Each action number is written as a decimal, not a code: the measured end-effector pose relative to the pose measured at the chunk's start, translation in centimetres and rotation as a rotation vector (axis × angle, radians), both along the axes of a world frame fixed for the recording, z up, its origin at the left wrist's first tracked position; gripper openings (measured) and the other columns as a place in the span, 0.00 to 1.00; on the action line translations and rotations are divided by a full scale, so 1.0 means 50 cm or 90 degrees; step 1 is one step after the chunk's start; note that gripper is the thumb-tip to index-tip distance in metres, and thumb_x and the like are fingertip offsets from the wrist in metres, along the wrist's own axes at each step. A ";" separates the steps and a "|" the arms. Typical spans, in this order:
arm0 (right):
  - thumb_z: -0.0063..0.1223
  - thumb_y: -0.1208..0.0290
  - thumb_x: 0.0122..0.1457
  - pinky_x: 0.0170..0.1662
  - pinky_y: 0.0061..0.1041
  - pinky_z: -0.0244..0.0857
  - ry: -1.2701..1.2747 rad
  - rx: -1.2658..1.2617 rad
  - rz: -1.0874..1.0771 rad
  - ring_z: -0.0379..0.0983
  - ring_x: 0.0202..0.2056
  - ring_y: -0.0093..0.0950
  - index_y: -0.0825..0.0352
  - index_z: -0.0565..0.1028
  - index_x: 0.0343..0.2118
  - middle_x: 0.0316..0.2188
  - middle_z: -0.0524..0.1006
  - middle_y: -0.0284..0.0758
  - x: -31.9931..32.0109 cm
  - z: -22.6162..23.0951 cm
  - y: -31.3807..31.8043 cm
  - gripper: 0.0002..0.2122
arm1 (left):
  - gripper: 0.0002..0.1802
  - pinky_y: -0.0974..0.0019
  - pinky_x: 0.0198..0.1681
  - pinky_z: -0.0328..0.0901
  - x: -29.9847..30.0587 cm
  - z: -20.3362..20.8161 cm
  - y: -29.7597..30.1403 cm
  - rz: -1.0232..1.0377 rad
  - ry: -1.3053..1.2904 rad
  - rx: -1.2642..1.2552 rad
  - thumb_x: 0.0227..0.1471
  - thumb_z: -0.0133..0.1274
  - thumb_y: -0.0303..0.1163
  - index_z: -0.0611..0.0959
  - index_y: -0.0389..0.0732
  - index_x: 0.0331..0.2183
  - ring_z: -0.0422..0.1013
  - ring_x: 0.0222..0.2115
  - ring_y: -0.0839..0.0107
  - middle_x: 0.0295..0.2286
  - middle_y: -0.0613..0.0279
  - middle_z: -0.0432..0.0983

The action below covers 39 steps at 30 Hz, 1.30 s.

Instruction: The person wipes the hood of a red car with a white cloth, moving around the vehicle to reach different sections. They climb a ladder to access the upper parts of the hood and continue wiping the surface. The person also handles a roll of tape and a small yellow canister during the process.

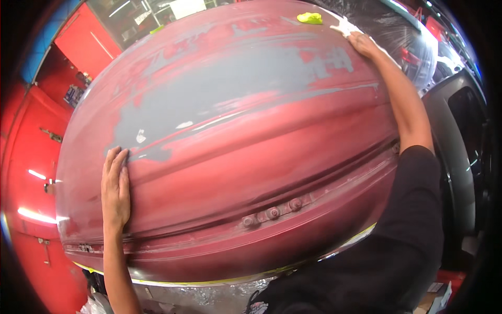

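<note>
A large red car roof (251, 172) with a dull, dusty finish fills the middle of the view. Across its far half spreads an uneven patch of grey filler or primer (209, 83), with small pale spots along it. My left hand (116, 188) lies flat on the left part of the roof, fingers stretched forward to the edge of the grey patch and nothing in it. At the far right edge, my right hand (362, 44) presses a crumpled white cloth (342, 26) against the surface; its fingertips are partly hidden.
A crumpled yellow-green piece (309, 18) lies on the roof near the cloth. Bolts (273, 213) stick up in the near groove. Yellow tape (209, 283) and clear plastic film (204, 296) line the near edge. A dark vehicle (463, 152) stands at right, red panels (31, 157) at left.
</note>
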State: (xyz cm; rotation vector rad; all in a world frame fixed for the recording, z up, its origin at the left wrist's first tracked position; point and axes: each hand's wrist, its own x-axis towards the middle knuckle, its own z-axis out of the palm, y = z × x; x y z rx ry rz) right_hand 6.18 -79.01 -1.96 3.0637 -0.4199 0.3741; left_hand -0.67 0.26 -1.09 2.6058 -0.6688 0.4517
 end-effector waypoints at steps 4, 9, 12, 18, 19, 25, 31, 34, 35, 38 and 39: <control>0.33 0.56 0.69 0.58 0.45 0.61 -0.081 0.041 0.166 0.72 0.49 0.45 0.77 0.74 0.44 0.46 0.77 0.52 0.094 -0.016 0.165 0.25 | 0.21 0.56 0.67 0.51 0.007 0.001 -0.020 -0.014 -0.006 -0.007 0.65 0.42 0.31 0.76 0.36 0.56 0.59 0.64 0.52 0.60 0.49 0.65; 0.39 0.54 0.66 0.58 0.44 0.61 -0.046 0.132 0.500 0.71 0.51 0.51 0.75 0.74 0.44 0.49 0.74 0.56 0.155 -0.013 0.641 0.24 | 0.21 0.56 0.68 0.50 0.018 0.001 -0.010 -0.029 -0.004 -0.008 0.66 0.42 0.31 0.76 0.35 0.56 0.56 0.65 0.52 0.60 0.48 0.65; 0.36 0.59 0.67 0.59 0.44 0.61 -0.243 0.084 0.641 0.70 0.51 0.50 0.73 0.74 0.46 0.49 0.74 0.53 0.076 -0.031 0.594 0.20 | 0.21 0.57 0.68 0.48 0.036 -0.008 -0.016 -0.048 0.003 -0.014 0.67 0.41 0.32 0.76 0.34 0.56 0.54 0.67 0.53 0.61 0.47 0.65; 0.29 0.57 0.72 0.68 0.42 0.50 0.002 0.141 0.119 0.61 0.63 0.47 0.66 0.68 0.62 0.61 0.68 0.53 -0.146 -0.077 0.051 0.24 | 0.21 0.56 0.69 0.47 -0.013 0.014 0.035 0.014 -0.022 0.041 0.66 0.42 0.30 0.75 0.35 0.57 0.52 0.67 0.53 0.61 0.47 0.64; 0.28 0.55 0.72 0.68 0.42 0.49 -0.059 0.025 0.141 0.59 0.64 0.45 0.64 0.67 0.63 0.61 0.68 0.50 -0.249 -0.081 -0.169 0.25 | 0.21 0.56 0.69 0.47 0.020 -0.017 -0.010 -0.044 -0.027 -0.002 0.66 0.42 0.30 0.75 0.35 0.57 0.52 0.67 0.53 0.61 0.47 0.64; 0.31 0.52 0.72 0.71 0.38 0.44 0.050 0.102 0.136 0.51 0.68 0.48 0.63 0.62 0.67 0.67 0.61 0.48 -0.257 -0.027 0.227 0.27 | 0.22 0.56 0.66 0.52 0.026 -0.020 0.005 -0.066 -0.082 -0.021 0.62 0.45 0.29 0.75 0.35 0.56 0.60 0.62 0.49 0.58 0.44 0.67; 0.36 0.54 0.71 0.71 0.35 0.41 0.025 0.174 0.472 0.52 0.69 0.44 0.68 0.61 0.67 0.67 0.60 0.51 -0.273 0.031 0.678 0.28 | 0.20 0.49 0.64 0.56 0.046 -0.026 0.084 -0.103 -0.242 0.022 0.62 0.49 0.33 0.76 0.36 0.53 0.61 0.59 0.40 0.55 0.41 0.68; 0.41 0.57 0.70 0.70 0.34 0.45 0.065 0.223 0.394 0.54 0.68 0.44 0.68 0.69 0.62 0.67 0.61 0.49 -0.289 0.059 0.585 0.24 | 0.20 0.49 0.64 0.56 -0.038 -0.015 0.162 -0.072 -0.276 0.036 0.62 0.49 0.34 0.76 0.36 0.53 0.60 0.59 0.40 0.54 0.40 0.68; 0.43 0.58 0.69 0.70 0.33 0.46 0.045 0.199 0.346 0.54 0.69 0.44 0.69 0.69 0.62 0.67 0.61 0.50 -0.294 0.055 0.520 0.24 | 0.20 0.49 0.63 0.56 -0.048 -0.017 0.216 -0.021 -0.260 0.004 0.63 0.49 0.34 0.76 0.36 0.53 0.60 0.59 0.41 0.54 0.40 0.68; 0.37 0.52 0.69 0.71 0.35 0.40 -0.015 0.103 0.240 0.48 0.71 0.44 0.67 0.63 0.66 0.69 0.55 0.51 -0.238 -0.002 0.408 0.29 | 0.21 0.49 0.63 0.56 -0.085 -0.048 0.407 0.108 -0.208 -0.076 0.64 0.48 0.35 0.75 0.36 0.54 0.59 0.61 0.42 0.55 0.41 0.67; 0.35 0.50 0.69 0.72 0.35 0.38 -0.007 0.100 0.214 0.46 0.71 0.43 0.66 0.61 0.67 0.70 0.54 0.51 -0.191 -0.005 0.409 0.30 | 0.22 0.49 0.63 0.55 -0.083 -0.067 0.441 0.125 -0.207 -0.098 0.65 0.47 0.36 0.74 0.36 0.55 0.59 0.61 0.43 0.56 0.41 0.66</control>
